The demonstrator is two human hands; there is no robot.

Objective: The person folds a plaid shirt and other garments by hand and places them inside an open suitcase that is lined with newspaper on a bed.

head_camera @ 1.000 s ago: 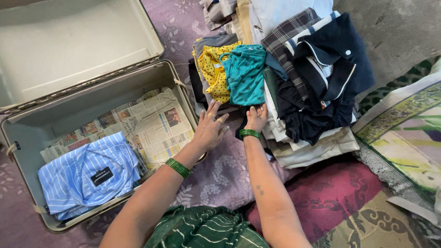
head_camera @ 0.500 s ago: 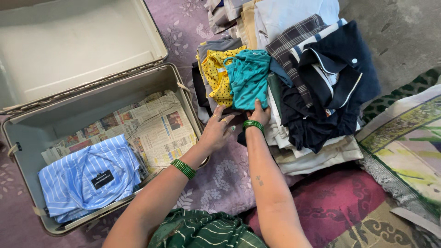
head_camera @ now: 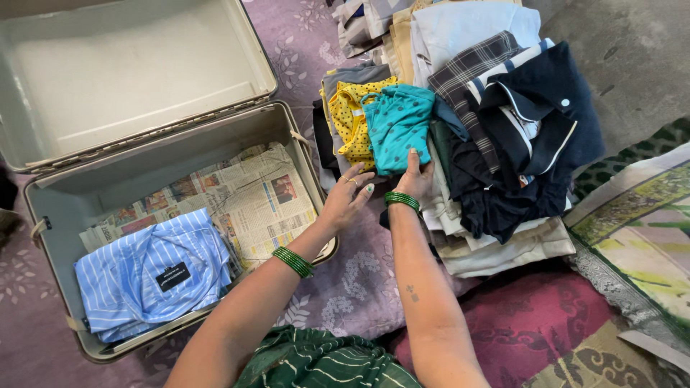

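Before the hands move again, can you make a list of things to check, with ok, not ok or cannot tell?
1. Right hand touching the teal dotted cloth garment: ok.
2. Left hand gripping any garment: cannot tell; its fingers rest at the pile's edge.
3. Beige hard suitcase open: ok, lid laid back.
4. Newspaper lining has bare room: ok.
5. Folded blue striped shirt lies flat inside: ok.
6. Yellow dotted cloth garment free of the teal one: not ok, they touch.
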